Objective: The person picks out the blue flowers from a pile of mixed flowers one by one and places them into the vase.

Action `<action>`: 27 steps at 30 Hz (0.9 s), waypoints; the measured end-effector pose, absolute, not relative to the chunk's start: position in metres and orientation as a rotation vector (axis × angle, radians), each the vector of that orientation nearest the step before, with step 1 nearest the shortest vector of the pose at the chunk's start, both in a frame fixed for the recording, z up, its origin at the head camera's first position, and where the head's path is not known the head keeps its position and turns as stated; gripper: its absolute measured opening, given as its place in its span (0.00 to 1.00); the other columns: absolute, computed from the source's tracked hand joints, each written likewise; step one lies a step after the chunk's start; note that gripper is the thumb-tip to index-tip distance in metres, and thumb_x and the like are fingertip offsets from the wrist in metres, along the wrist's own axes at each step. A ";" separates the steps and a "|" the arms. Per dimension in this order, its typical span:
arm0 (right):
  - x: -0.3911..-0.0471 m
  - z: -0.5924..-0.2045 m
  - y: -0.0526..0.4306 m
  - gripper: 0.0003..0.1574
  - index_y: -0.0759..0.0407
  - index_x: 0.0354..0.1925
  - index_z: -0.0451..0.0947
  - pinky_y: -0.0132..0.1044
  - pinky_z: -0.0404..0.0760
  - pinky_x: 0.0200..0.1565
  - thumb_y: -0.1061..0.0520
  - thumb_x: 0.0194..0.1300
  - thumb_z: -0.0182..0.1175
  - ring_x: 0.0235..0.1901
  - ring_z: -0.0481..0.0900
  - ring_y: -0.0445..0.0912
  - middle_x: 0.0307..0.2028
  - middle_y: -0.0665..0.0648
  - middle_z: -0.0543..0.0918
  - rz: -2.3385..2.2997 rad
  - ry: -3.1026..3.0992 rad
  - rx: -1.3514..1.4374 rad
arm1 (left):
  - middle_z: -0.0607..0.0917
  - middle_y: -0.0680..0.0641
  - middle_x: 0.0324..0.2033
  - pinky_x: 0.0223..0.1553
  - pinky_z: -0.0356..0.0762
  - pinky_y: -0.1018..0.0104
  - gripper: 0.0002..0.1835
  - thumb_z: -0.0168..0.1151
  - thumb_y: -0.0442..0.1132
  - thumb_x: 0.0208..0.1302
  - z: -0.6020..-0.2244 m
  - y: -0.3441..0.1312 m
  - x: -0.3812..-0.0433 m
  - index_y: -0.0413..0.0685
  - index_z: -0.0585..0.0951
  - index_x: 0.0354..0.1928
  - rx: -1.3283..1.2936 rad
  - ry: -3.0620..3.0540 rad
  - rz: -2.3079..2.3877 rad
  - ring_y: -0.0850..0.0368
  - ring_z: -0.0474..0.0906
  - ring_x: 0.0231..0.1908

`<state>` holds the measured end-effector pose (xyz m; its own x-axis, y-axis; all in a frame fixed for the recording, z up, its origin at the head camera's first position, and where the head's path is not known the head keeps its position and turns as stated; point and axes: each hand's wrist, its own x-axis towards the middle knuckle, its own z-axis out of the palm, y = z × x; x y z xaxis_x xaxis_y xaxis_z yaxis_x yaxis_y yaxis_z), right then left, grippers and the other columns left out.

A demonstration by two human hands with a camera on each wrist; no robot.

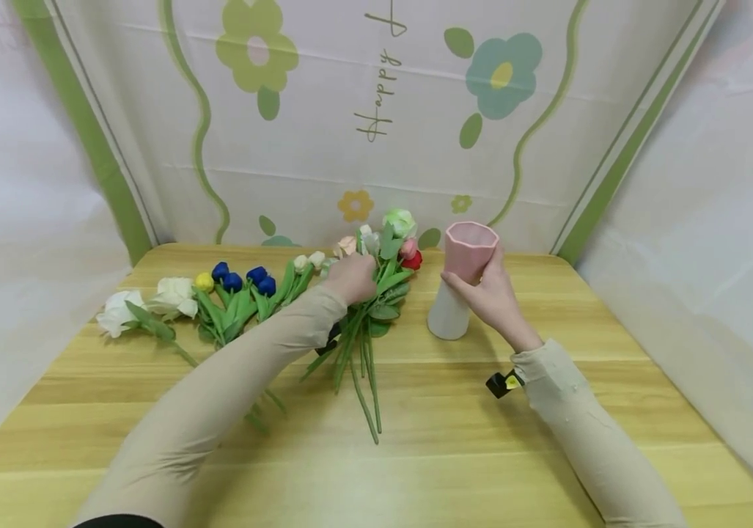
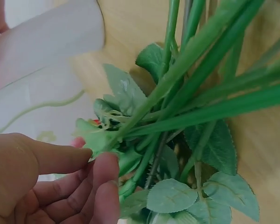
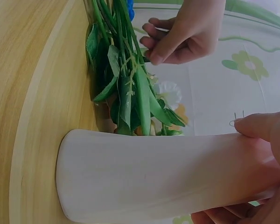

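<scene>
My right hand (image 1: 496, 299) grips a vase (image 1: 449, 315), pink at the top and white below, around its pink upper part. Its base is on the table, and the vase leans slightly right in the head view. To its left lies a bunch of artificial flowers (image 1: 399, 222), with green, pink, red and pale blooms and long green stems (image 1: 366, 367). Over this bunch is my left hand (image 1: 353, 280). In the left wrist view, its thumb and bent fingers (image 2: 106, 170) come close together beside the leaves (image 2: 172, 193); no held stem shows between them.
Farther left on the wooden table (image 1: 416, 469) lie white roses (image 1: 174, 297), a yellow bloom (image 1: 204, 282), blue tulips (image 1: 232, 281) and small white tulips (image 1: 300, 263). A flower-printed cloth (image 1: 350, 161) hangs behind the table, with pale cloth at both sides.
</scene>
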<state>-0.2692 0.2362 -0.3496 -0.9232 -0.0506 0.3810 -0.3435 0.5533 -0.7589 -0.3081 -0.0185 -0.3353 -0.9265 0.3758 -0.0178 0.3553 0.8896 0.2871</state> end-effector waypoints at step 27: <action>-0.271 -0.347 0.246 0.61 0.58 0.74 0.41 0.59 0.69 0.58 0.49 0.60 0.71 0.61 0.68 0.61 0.64 0.68 0.64 1.306 -2.461 0.325 | 0.80 0.50 0.15 0.17 0.65 0.63 0.23 0.53 0.43 0.72 -0.303 -0.199 -0.232 0.47 0.76 0.16 0.271 3.027 0.757 0.54 0.74 0.16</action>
<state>-0.2710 0.2456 -0.3469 -0.9177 -0.0436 0.3950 -0.3516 0.5524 -0.7558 -0.2321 -0.1988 -0.3031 -0.9850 0.1692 0.0329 0.1648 0.8681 0.4682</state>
